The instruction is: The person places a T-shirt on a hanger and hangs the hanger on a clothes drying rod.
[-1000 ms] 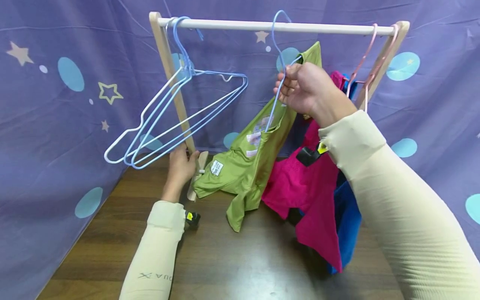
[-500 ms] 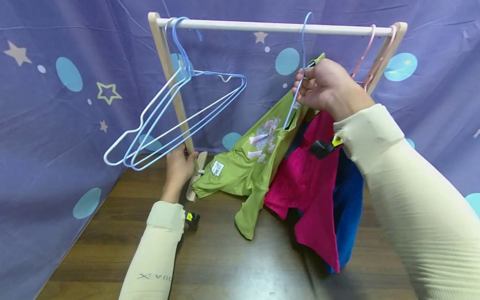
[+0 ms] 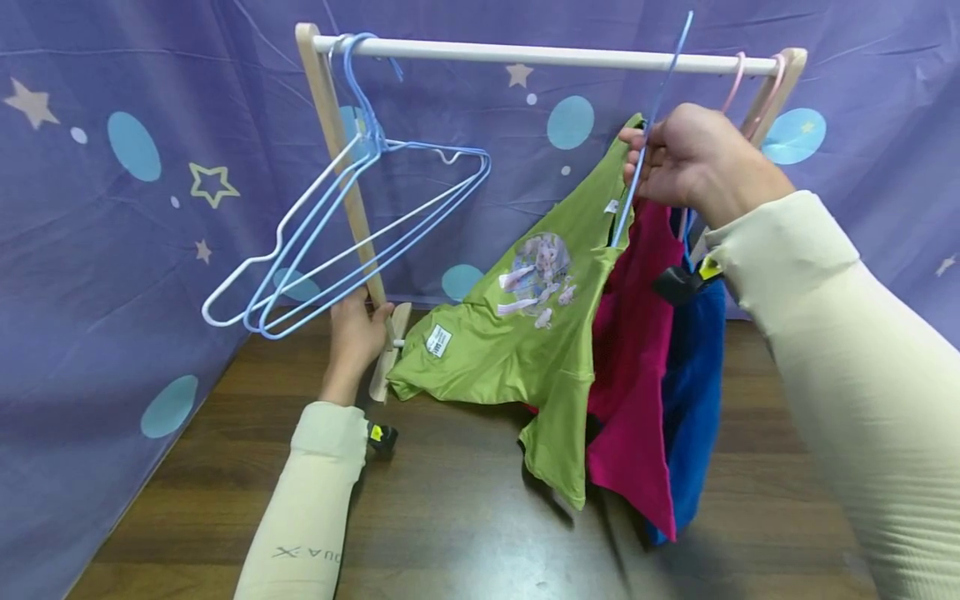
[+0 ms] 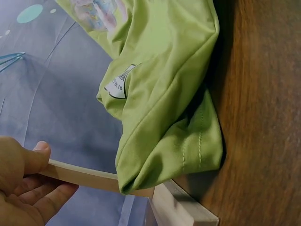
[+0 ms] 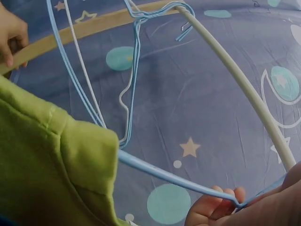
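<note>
My right hand (image 3: pixel 693 158) pinches a blue wire hanger (image 3: pixel 637 171) just below its hook, near the right end of the white rail (image 3: pixel 510 55). On that hanger hangs a green T-shirt (image 3: pixel 517 325) with a printed picture on its front; its lower edge droops close over the table. In the right wrist view the hanger's arm (image 5: pixel 174 178) runs from the fingers into the shirt's neck. Low at the left, my left hand (image 3: pixel 357 333) grips the rack's wooden leg (image 4: pixel 84 175), thumb on one side and fingers on the other.
Several empty white and blue hangers (image 3: pixel 375 242) hang at the rail's left end. Behind the green shirt hang a magenta garment (image 3: pixel 637 367) and a blue garment (image 3: pixel 693 400). Two pink hanger hooks (image 3: pixel 776 79) sit at the rail's right end. A purple star-patterned curtain (image 3: pixel 75 250) backs the wooden table (image 3: pixel 450 500).
My right hand has moved rightward along the rail with the hanger and green shirt, which now covers more of the magenta garment. The left hand stays on the rack leg.
</note>
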`<action>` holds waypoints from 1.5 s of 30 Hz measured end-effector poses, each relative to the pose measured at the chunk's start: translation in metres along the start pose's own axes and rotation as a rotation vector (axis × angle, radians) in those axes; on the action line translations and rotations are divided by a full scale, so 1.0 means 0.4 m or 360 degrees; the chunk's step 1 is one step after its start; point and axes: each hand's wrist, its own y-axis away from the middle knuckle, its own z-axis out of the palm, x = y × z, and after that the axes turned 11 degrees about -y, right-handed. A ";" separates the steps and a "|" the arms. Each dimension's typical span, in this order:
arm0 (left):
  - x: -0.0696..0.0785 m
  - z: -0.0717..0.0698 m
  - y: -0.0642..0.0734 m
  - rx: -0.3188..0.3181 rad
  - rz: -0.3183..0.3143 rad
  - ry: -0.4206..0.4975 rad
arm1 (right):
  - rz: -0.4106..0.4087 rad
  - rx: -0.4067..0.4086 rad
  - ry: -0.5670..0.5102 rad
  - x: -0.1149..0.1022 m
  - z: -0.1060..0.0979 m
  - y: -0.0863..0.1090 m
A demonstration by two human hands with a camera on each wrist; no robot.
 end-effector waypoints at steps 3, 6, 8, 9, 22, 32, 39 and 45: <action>-0.001 0.002 0.000 -0.0002 -0.0010 0.0002 | -0.0056 0.0017 0.0074 -0.007 -0.003 0.004; -0.003 0.003 -0.001 -0.0001 -0.0018 -0.0002 | -0.0116 0.0046 0.0102 -0.008 -0.005 0.009; -0.003 0.004 -0.002 -0.0004 -0.0022 -0.0005 | -0.0156 0.0064 0.0071 -0.007 -0.005 0.014; -0.003 0.004 -0.001 -0.0004 -0.0020 -0.0007 | -0.0182 0.0077 0.0040 -0.005 -0.005 0.018; -0.001 0.005 -0.003 0.0010 -0.0019 -0.0018 | -0.0801 0.0079 0.0495 0.031 -0.008 0.056; 0.000 0.009 -0.005 0.0037 0.0029 -0.0010 | -0.1178 0.0239 0.1391 0.021 -0.027 0.062; -0.003 0.010 -0.004 0.0040 0.0011 0.0004 | -0.1219 0.0565 0.2034 0.012 -0.032 0.068; -0.003 0.010 -0.004 0.0026 0.0009 0.0002 | -0.1141 0.0678 0.2078 -0.004 -0.040 0.071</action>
